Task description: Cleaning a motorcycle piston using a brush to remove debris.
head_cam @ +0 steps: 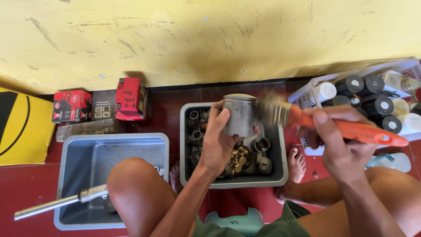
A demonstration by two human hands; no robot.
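The piston (239, 115), a dull grey metal cylinder with a flat crown, was held upright above the parts tray (280, 173), gripped around its skirt by the left hand (218, 140). The right hand (340, 142) was closed around the smooth orange handle of a brush (307, 120), whose blurred bristles met the piston's right side. Below, the square grey tray held brass fittings and dark steel rings. To the left a second tray (66, 175) of the same plastic held a chrome pipe (59, 203) jutting over its rim. A crate (307, 94) of round-capped bottles stood close on the right; red boxes (130, 99) sat against the scuffed yellow wall (197, 39). Bare red tile showed only between the trays.
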